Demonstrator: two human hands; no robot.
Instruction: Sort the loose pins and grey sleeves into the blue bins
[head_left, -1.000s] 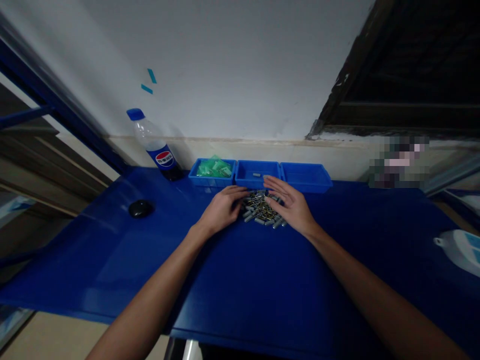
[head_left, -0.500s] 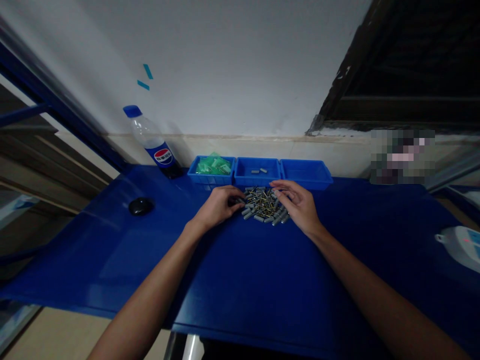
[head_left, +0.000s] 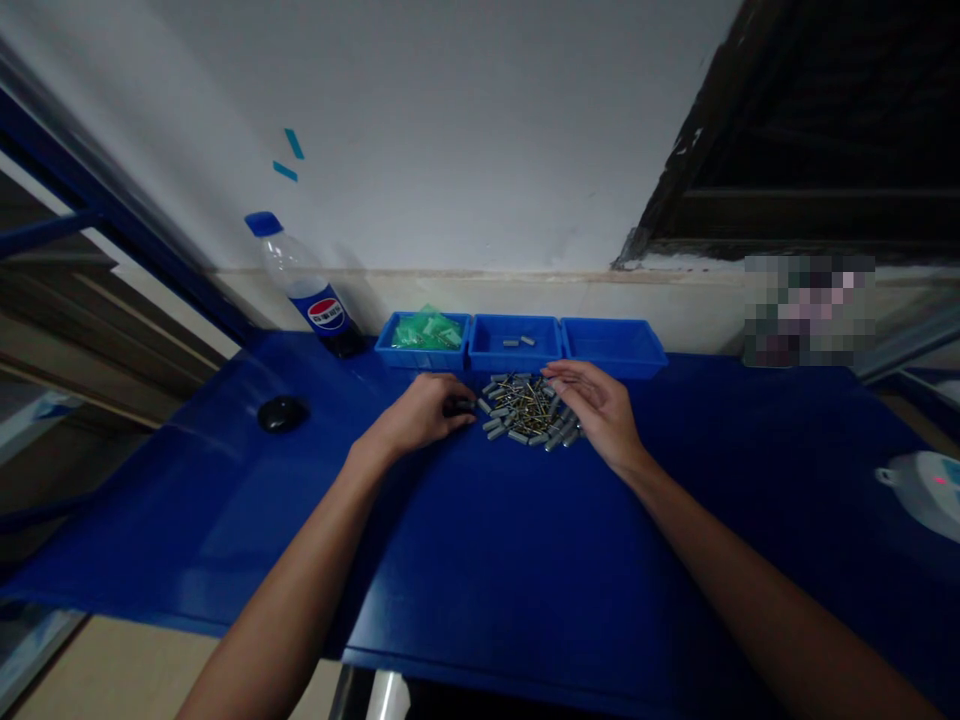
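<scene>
A heap of small grey and brass-coloured metal parts (head_left: pixel 525 412) lies on the blue table (head_left: pixel 510 560), just in front of three blue bins. My left hand (head_left: pixel 422 412) rests at the heap's left edge, fingers curled and pinched on a small dark piece that I cannot name. My right hand (head_left: pixel 596 405) lies at the heap's right side with its fingers bent over the parts; whether it holds any is hidden. The left bin (head_left: pixel 425 340) holds green plastic pieces. Two grey parts lie in the middle bin (head_left: pixel 514 343). Nothing shows inside the right bin (head_left: pixel 613 348).
A cola bottle with a blue cap (head_left: pixel 304 288) stands at the back left by the wall. A black round object (head_left: pixel 282 412) lies on the table's left part. A white device (head_left: pixel 919 490) sits at the right edge. The table's front edge is close below.
My left hand has drawn back to the left, off the heap, and pinched shut. My right hand lowered to the heap's right side. A second grey part now lies in the middle bin.
</scene>
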